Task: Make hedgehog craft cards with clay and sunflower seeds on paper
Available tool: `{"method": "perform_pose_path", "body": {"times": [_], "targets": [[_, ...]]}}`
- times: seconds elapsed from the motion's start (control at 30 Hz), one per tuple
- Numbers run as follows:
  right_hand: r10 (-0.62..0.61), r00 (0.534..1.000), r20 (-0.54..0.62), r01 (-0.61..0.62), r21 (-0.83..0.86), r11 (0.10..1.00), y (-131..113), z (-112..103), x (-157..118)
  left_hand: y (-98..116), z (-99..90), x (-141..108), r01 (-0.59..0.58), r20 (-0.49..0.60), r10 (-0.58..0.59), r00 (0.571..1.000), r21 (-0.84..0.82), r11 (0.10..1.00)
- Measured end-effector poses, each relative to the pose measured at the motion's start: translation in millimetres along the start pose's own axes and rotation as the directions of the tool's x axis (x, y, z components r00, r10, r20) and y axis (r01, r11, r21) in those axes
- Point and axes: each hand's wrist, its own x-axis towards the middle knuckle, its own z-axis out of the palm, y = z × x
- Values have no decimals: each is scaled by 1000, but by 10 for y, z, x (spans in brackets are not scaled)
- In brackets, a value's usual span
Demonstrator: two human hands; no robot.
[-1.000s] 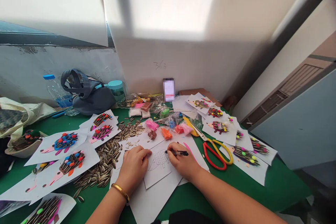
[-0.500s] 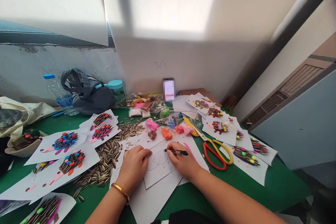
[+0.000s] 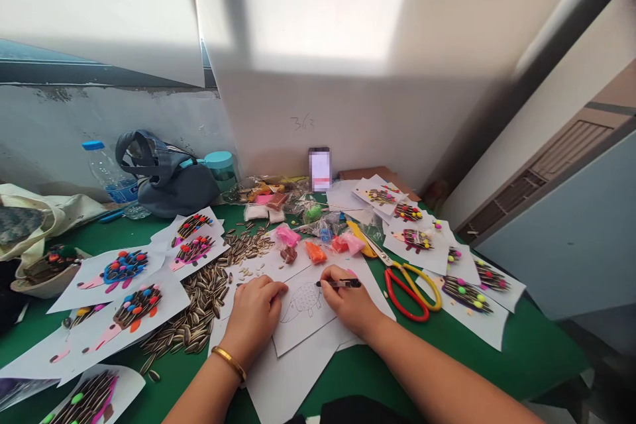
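Observation:
My right hand [image 3: 349, 303] is shut on a black pen [image 3: 340, 283], with its tip just above a pencil-lined hedgehog outline [image 3: 302, 303] on a white sheet [image 3: 303, 324]. My left hand [image 3: 253, 318] rests on the sheet's left side, holding nothing and pinning the paper down. A gold bangle [image 3: 228, 363] circles my left wrist. Left of that hand lies a heap of striped sunflower seeds [image 3: 196, 311].
Finished hedgehog cards [image 3: 119, 275] with seed spines and coloured clay balls lie on the green table [image 3: 536, 358]. Red-and-yellow scissors [image 3: 410, 291] sit right of my right hand. Clay packets, a bag, and a water bottle stand along the wall.
My right hand has shifted slightly up and right. The pen now lies flatter, with its tip a little further right over the drawing. My left hand has not visibly moved.

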Motion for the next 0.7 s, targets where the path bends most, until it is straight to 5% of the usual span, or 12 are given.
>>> {"method": "perform_pose_path", "body": {"times": [0.7], "targets": [[9,1000,-2,-9,-33,999,-31,7,-16,-1,8,-2,-2,-4,2,1000,-7,1000]]}}
